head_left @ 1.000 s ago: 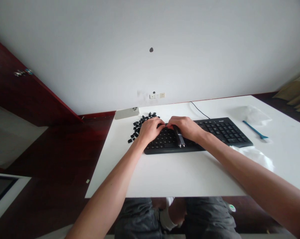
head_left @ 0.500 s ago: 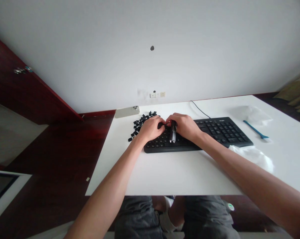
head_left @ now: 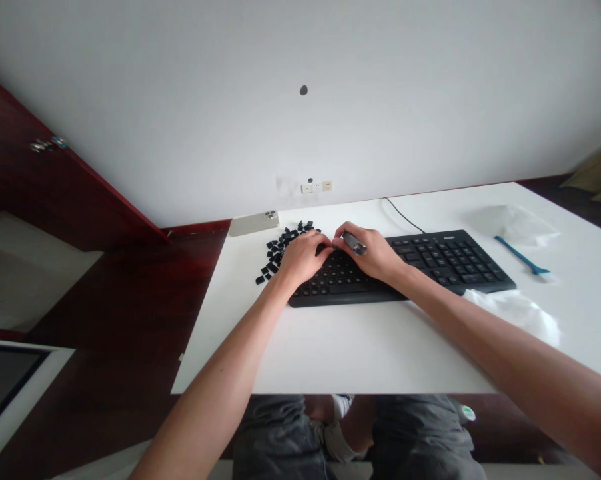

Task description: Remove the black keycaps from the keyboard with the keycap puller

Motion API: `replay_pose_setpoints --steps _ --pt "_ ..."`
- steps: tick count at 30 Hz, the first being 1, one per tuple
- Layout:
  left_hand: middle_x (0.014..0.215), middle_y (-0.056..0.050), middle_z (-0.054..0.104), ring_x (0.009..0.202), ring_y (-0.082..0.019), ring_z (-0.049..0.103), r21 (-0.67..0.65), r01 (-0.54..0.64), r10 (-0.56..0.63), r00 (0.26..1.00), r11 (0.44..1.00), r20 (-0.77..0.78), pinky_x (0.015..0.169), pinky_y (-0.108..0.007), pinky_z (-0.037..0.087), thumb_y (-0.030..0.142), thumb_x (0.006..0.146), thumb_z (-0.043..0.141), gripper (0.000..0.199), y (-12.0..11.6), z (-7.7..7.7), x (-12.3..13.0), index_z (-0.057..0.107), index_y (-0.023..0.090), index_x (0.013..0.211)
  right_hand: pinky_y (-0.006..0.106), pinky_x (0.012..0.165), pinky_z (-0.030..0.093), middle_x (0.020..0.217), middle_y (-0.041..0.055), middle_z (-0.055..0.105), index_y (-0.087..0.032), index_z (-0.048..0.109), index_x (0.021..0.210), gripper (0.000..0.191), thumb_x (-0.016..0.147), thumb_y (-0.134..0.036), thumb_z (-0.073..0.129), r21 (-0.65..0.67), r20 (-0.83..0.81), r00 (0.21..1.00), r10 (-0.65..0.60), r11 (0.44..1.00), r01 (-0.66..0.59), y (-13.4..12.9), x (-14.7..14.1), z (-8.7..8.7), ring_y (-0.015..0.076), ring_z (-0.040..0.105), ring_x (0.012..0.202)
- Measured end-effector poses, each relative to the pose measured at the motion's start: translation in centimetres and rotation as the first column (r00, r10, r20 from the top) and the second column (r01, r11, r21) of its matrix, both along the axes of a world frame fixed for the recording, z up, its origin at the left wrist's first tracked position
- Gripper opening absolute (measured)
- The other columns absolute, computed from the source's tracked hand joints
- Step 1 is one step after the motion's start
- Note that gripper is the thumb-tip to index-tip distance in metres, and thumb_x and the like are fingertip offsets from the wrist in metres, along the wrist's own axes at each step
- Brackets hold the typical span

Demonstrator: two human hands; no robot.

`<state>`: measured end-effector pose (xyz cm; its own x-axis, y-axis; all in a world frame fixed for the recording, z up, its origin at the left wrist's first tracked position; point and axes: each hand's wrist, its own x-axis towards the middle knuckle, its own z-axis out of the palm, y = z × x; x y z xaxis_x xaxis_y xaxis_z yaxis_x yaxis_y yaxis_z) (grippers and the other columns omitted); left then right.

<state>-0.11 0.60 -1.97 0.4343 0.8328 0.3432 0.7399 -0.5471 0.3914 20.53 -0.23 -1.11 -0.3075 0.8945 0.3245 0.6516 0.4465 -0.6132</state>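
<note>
A black keyboard [head_left: 350, 288] lies on the white table; keycaps are off part of its left side, while those on the right are in place. Over its upper left part, my right hand [head_left: 375, 253] is closed round a dark, thick pen-like tool [head_left: 354, 244] with a shiny butt end, its tip pointing left. My left hand [head_left: 300, 259] rests on the keyboard's left end, thumb and fingers closed close to the tool's tip. Whatever lies between those fingers is hidden. Loose black keycaps [head_left: 272, 268] are piled beside my left hand.
A phone [head_left: 253, 225] lies at the table's back left. To the right are a blue brush [head_left: 523, 255], a clear plastic bag [head_left: 523, 225] and a crumpled white tissue [head_left: 518, 313]. The keyboard's cable [head_left: 403, 215] runs to the back edge, towards wall sockets [head_left: 317, 188].
The tool in my right hand has tilted; its butt end has swung up and to the right. My left hand stays at nearly the same spot. The view has shifted slightly.
</note>
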Motion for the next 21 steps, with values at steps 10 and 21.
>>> replay_pose_setpoints --steps 10,21 --pt "0.119 0.001 0.08 0.108 -0.023 0.075 -0.019 0.075 -0.074 0.997 0.997 0.037 0.093 -0.034 0.057 0.022 0.104 0.063 0.019 -0.4 -0.2 1.3 0.08 0.03 0.108 0.032 0.067 0.041 0.089 0.0069 0.073 -0.023 0.061 0.101 0.018 0.102 -0.038 0.051 0.076 -0.079 0.995 -0.053 0.995 0.059 -0.6 -0.9 -1.0 0.0211 0.06 0.07" --pt "0.098 0.002 0.084 0.089 -0.024 0.078 -0.056 -0.062 0.064 0.997 0.996 0.04 0.08 -0.031 0.054 0.031 0.106 0.062 0.023 -0.5 -1.1 1.6 0.084 0.035 0.102 0.031 0.068 0.041 0.102 0.0087 0.074 -0.023 0.059 0.107 0.012 0.1 -0.027 0.05 0.118 -0.015 1.0 -0.018 0.993 0.019 -1.2 -1.0 -1.2 0.0228 0.064 0.078"
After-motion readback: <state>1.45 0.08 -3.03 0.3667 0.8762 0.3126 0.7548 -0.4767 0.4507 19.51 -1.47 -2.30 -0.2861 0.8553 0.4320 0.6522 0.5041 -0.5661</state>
